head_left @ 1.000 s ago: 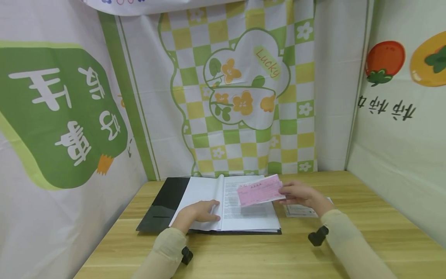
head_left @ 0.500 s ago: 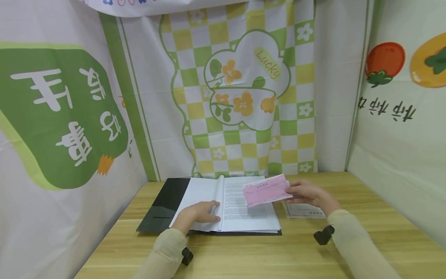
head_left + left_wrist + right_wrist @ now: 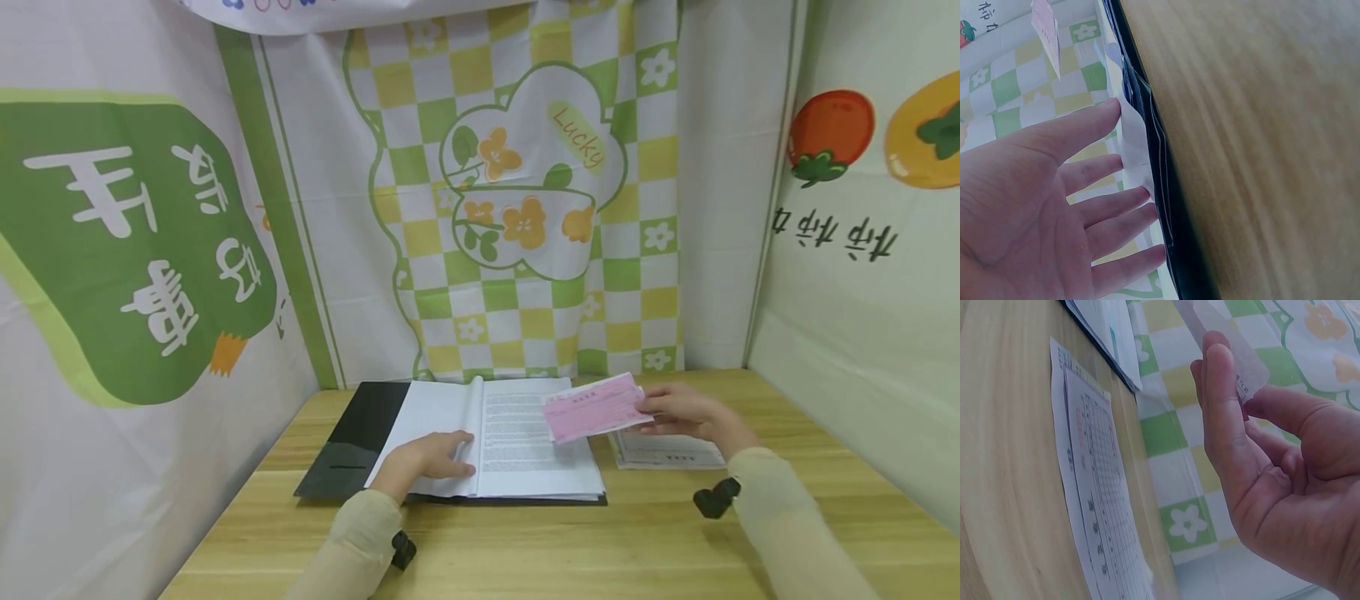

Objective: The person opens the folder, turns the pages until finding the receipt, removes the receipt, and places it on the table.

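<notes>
An open black folder (image 3: 352, 442) lies on the wooden table with white pages spread out. My left hand (image 3: 427, 460) rests on the left-hand page (image 3: 420, 408) beside the raised fold, its fingers extended; the left wrist view shows the straight fingertips against the page. Between thumb and fingers, my right hand (image 3: 693, 414) pinches a pink slip (image 3: 596, 407), with white paper showing behind it. The slip is held up over the right edge of the printed page (image 3: 517, 450). Below my right hand lie printed form sheets (image 3: 1100, 481) on the table, partly hidden in the head view.
The wooden table (image 3: 540, 558) runs up to a checked cloth backdrop (image 3: 465, 333). Printed cloth walls stand on the left (image 3: 135, 250) and right (image 3: 855, 333). The form sheets lie just right of the folder.
My right hand has moved to the right with the pink slip, uncovering more of the printed page. My left hand has stayed in place on the folder's page.
</notes>
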The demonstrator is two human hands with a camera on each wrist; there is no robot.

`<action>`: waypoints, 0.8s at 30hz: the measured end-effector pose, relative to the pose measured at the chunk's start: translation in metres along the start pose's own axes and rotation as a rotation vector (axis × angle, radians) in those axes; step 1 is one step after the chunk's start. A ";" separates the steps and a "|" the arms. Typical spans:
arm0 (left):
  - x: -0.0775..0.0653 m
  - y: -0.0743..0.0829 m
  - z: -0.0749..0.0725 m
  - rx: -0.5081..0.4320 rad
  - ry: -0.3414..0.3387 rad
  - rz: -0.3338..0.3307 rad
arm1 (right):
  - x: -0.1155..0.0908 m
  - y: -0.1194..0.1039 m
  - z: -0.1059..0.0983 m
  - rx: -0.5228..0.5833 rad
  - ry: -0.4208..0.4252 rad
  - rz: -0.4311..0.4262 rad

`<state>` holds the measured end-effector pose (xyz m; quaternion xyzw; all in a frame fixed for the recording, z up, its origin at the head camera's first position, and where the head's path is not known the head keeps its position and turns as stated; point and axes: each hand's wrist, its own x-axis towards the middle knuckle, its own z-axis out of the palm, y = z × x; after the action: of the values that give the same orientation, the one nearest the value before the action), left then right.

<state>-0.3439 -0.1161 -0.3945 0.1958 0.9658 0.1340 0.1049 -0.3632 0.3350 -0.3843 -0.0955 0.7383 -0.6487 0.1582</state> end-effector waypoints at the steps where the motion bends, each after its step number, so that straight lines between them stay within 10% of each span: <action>1: 0.000 0.000 0.000 0.003 0.000 0.002 | -0.002 0.000 -0.003 -0.004 -0.003 0.000; 24: -0.002 -0.002 -0.001 0.007 -0.007 0.016 | -0.044 0.006 -0.055 -0.107 0.134 0.136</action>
<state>-0.3429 -0.1193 -0.3936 0.2046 0.9642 0.1306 0.1066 -0.3412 0.4022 -0.3794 -0.0101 0.7856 -0.6010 0.1469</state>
